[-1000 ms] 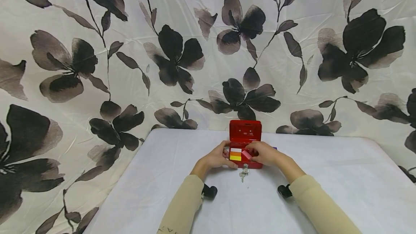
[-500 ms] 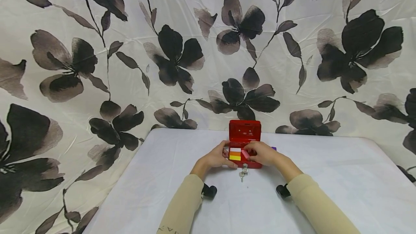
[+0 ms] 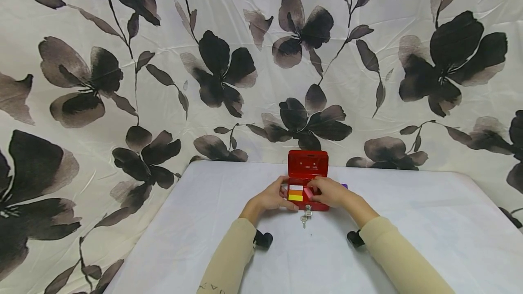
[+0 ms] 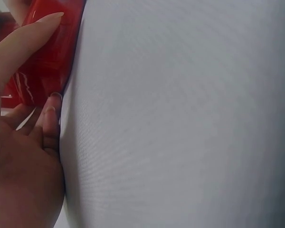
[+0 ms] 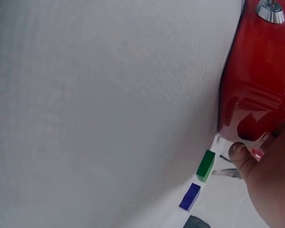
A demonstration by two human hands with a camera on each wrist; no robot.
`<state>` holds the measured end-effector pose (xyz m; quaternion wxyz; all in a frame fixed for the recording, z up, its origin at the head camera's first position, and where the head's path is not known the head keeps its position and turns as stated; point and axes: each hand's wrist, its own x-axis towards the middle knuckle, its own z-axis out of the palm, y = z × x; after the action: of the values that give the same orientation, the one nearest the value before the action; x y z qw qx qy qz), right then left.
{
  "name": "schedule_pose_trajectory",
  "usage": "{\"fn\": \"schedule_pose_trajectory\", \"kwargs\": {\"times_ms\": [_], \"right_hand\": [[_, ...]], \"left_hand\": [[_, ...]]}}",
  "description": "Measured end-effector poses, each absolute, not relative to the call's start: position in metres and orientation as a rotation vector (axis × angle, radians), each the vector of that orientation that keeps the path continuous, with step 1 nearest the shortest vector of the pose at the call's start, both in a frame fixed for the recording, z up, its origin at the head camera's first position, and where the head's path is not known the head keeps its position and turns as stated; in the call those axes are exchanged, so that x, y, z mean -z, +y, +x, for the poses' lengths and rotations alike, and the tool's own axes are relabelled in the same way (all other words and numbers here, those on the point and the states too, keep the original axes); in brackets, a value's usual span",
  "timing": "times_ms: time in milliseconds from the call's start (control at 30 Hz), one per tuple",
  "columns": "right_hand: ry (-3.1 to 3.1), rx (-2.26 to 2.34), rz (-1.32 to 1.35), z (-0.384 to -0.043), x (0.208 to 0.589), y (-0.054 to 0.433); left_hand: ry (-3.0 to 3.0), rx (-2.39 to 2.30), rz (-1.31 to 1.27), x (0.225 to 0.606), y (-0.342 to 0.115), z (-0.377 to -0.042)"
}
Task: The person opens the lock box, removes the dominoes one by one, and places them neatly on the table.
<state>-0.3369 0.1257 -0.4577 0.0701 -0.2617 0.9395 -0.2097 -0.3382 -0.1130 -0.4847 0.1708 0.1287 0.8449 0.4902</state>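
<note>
A small red cash box [image 3: 308, 163] stands near the table's back edge with its lid raised. My left hand [image 3: 269, 196] grips the box's left end; in the left wrist view the thumb lies on the red wall and the fingers are curled at the corner by the tabletop. Inside, a white block [image 3: 296, 188], an orange block [image 3: 296, 192] and a yellow block [image 3: 295, 198] lie in a row at the left. Beside them, my right hand [image 3: 333, 193] pinches a pink block [image 3: 308, 192] at a slant. Its fingers hide the right part of the interior.
Keys [image 3: 304, 219] hang at the front lock [image 5: 270, 11]. Past the box's right side, a green block [image 5: 205, 166] and a purple block [image 5: 190, 196] sit on the white-covered table [image 3: 408, 221]. A floral cloth [image 3: 261, 58] hangs behind the table.
The right hand has shifted slightly left, and the pink block in its fingers has moved a little left and up within the box. The left hand has stayed in place.
</note>
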Motion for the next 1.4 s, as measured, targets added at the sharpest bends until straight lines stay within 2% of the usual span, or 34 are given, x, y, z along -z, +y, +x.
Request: {"fn": "schedule_pose_trajectory", "kwargs": {"times_ms": [1400], "right_hand": [[2.875, 0.567, -0.849, -0.3343, 0.454, 0.1222]], "left_hand": [[2.385, -1.411, 0.404, 0.489, -0.1133, -0.3449]]}}
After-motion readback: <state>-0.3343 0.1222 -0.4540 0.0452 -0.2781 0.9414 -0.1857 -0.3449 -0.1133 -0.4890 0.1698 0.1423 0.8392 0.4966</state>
